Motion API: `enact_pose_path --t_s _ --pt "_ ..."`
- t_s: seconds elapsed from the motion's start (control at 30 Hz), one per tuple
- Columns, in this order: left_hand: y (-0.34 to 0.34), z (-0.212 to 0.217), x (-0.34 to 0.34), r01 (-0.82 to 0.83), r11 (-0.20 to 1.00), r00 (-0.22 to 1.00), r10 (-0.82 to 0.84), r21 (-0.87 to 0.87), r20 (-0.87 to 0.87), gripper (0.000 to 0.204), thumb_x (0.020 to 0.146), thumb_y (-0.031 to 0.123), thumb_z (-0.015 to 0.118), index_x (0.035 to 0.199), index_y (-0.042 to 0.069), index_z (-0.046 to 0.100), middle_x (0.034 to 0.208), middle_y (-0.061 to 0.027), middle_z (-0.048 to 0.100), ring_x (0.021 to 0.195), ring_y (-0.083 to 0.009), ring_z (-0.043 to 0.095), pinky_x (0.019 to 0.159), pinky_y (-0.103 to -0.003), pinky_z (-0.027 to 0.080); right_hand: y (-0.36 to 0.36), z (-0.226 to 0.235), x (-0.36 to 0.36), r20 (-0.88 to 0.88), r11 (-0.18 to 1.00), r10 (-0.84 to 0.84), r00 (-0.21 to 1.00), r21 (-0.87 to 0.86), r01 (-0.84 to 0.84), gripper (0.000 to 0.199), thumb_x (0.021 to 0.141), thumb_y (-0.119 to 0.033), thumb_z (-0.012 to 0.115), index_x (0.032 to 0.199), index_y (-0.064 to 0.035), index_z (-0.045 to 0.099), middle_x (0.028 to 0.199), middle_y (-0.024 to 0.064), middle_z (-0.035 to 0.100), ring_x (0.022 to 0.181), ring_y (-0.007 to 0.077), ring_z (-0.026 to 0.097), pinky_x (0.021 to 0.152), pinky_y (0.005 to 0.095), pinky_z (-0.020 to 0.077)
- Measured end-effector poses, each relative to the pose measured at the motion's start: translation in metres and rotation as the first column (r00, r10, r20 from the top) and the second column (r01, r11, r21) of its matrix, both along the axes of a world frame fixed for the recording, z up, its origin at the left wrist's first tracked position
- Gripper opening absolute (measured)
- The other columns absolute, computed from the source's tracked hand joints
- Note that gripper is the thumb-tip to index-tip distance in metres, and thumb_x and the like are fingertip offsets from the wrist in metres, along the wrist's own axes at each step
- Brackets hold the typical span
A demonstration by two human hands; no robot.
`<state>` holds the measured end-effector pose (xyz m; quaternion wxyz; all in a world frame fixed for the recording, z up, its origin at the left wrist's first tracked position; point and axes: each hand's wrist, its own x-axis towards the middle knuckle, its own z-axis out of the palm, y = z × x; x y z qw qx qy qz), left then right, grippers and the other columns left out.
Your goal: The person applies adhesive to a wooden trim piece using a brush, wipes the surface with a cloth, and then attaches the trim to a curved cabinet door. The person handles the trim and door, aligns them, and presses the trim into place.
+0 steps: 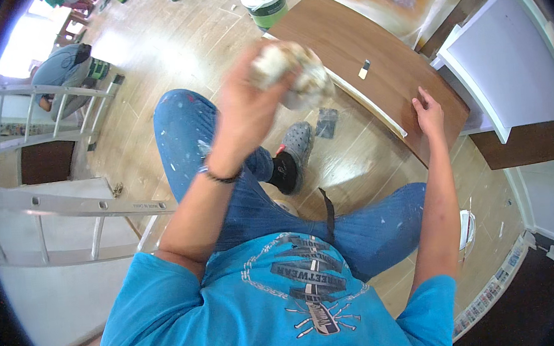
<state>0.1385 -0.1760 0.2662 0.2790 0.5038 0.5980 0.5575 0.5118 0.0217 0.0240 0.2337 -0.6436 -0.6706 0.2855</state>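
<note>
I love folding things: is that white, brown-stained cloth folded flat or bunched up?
Bunched up: the white, brown-stained cloth bulges as a lumpy wad from the bare left hand, slightly blurred.

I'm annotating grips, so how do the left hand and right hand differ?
The left hand is closed around a crumpled whitish wad; the right hand holds nothing, apparently resting on the brown board. A dark band circles the left hand's wrist; the right hand's wrist is bare. Both are ungloved.
</note>
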Motion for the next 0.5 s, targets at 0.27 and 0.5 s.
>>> enact_pose_path --t_s 0.27,0.5 --pt "0.023 -0.243 0.006 -0.242 0.906 0.955 0.286 -0.348 0.082 0.032 0.094 0.006 0.078 0.124 0.000 0.069 0.112 -0.0105 0.077 0.099 -0.0194 0.073 0.087 -0.036 0.059 -0.019 -0.012 -0.007 -0.091 0.993 -0.116 0.989 0.026 0.119 0.046 0.104 -0.026 0.071 0.146 -0.0093 0.067 0.151 0.0170 0.065 0.137 0.0294 0.064 0.115 0.0401 0.0485" --pt "0.046 -0.291 0.020 -0.409 0.862 0.910 0.361 -0.300 -0.203 0.044 0.085 0.022 0.084 0.121 -0.001 0.073 0.113 -0.0214 0.078 0.104 -0.0342 0.075 0.095 -0.040 0.057 -0.047 -0.037 0.046 0.145 0.979 -0.116 0.983 0.186 0.088 0.043 0.105 -0.028 0.066 0.146 -0.0157 0.068 0.156 0.0163 0.059 0.147 0.0376 0.054 0.122 0.0441 0.0420"
